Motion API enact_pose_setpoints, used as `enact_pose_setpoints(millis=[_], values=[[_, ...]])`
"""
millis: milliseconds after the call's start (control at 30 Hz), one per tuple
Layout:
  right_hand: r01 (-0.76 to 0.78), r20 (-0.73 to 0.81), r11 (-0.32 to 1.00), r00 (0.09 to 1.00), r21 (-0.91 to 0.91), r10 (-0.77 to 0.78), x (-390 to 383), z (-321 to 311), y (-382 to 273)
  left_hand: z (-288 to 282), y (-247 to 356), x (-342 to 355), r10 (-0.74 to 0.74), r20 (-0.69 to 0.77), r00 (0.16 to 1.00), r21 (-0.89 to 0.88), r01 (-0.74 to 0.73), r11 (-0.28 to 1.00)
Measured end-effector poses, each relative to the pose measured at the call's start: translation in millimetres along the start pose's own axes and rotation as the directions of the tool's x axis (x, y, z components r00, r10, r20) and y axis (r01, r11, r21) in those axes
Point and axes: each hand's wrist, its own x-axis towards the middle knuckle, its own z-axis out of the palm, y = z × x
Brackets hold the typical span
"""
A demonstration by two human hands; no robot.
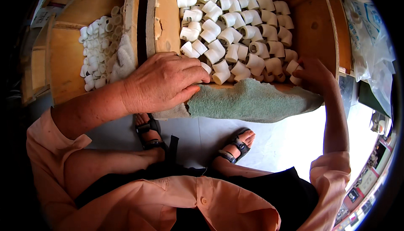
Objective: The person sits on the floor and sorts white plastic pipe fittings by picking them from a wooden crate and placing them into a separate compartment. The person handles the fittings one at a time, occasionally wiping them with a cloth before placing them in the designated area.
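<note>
Several half-hidden, shadowed right-hand fingers (pixel 308 66) apparently touch one white elbow fitting (pixel 293 67).

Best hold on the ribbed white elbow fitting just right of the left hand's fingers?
Likely across the ribbed collar of the elbow fitting, coming from above: its upper side lies exposed, and the ridges should resist slipping. The left hand is close on its left, another elbow on its right.

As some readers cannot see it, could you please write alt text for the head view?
A person's left hand rests at the near edge of a wooden box of white elbow fittings, while the right hand touches one. Green cloth drapes that edge; a second box, left, holds smaller white fittings.
</note>
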Motion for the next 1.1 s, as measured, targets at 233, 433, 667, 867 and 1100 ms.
enact_pose_setpoints(millis=[233, 433, 667, 867, 1100], values=[[-0.020, 0.145, 0.989, 0.989, -0.148, 0.042, 45, 14, 38, 3, -2, 1, 0.003, 0.007, 1.000, 0.059, -0.004, 0.998], [-0.108, 0.044, 0.971, 0.992, -0.215, 0.120, 43, 16, 25, 2, -2, 0, -0.013, 0.036, 0.999, 0.076, 0.011, 0.997], [-0.002, 0.094, 0.952, 0.995, -0.305, 0.032, 47, 18, 32, 3, -2, 4, 0.020, 0.016, 1.000, 0.070, -0.021, 0.997], [0.106, 0.047, 0.954, 0.994, -0.280, -0.097, 50, 22, 36, -6, -8, 3, 0.049, -0.064, 0.997, -0.180, -0.060, 0.982], [0.116, 0.022, 0.981, 0.993, -0.156, -0.113, 55, 26, 49, -81, -60, -1, -0.267, -0.296, 0.917, -0.439, 0.118, 0.891]])
